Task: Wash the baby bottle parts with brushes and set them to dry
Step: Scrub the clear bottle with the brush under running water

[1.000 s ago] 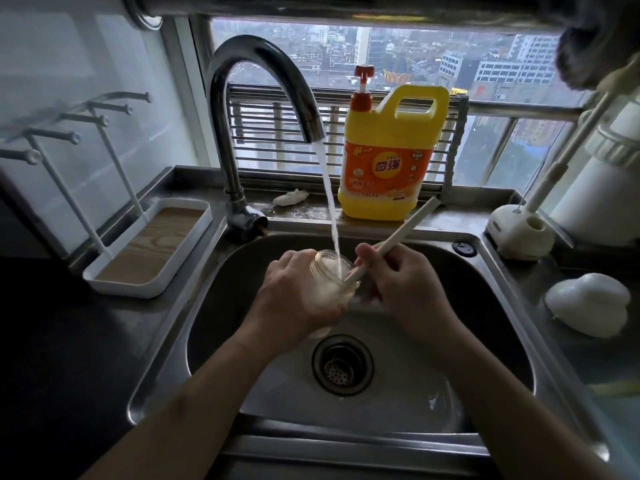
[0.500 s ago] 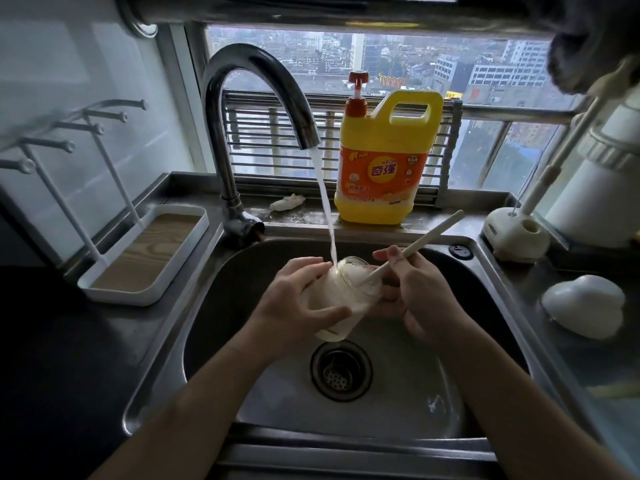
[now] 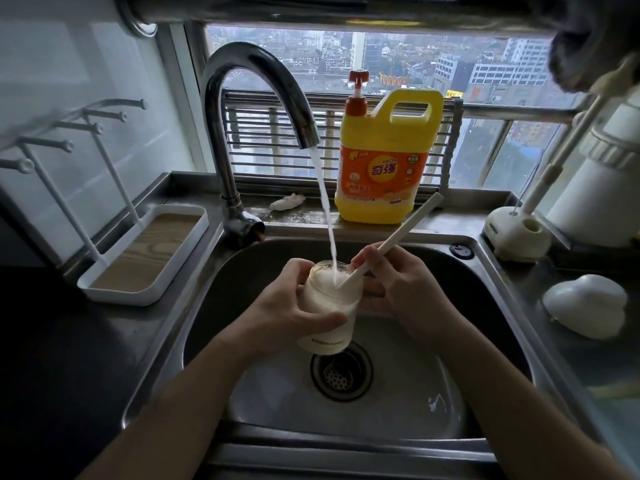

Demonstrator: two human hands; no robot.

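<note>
We are holding the baby bottle (image 3: 332, 299) over the sink (image 3: 450, 393), just above the drain, our left grip (image 3: 284, 306) wrapping round its side. Our right grip (image 3: 408, 292) is pinching the white brush (image 3: 408, 226) by its handle, the head sunk in the foamy bottle. The tap (image 3: 239, 74) is pouring water into the bottle's mouth. A yellow detergent jug (image 3: 384, 174) is standing behind.

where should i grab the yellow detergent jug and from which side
By the loop handle at the top right of the detergent jug, fingers hooked through its opening from the front. It stands upright with bars behind, and the pump fills the top left.
</note>
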